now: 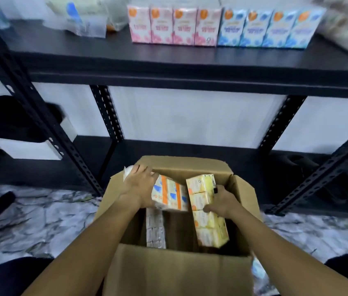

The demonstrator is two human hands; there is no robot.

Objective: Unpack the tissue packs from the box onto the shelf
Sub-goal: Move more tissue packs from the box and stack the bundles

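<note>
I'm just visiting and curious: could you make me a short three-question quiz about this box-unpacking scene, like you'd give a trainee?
1. True or false: the left hand rests on a tissue pack with orange and blue stripes inside the brown cardboard box.
2. What colour is the long multipack that the right hand grips?
A. green
B. yellow
C. purple
3. Fill in: on the black metal shelf, the row of pink tissue packs stands to the ____ of the row of blue tissue packs.

Key: 1 true; 2 B; 3 left.
</note>
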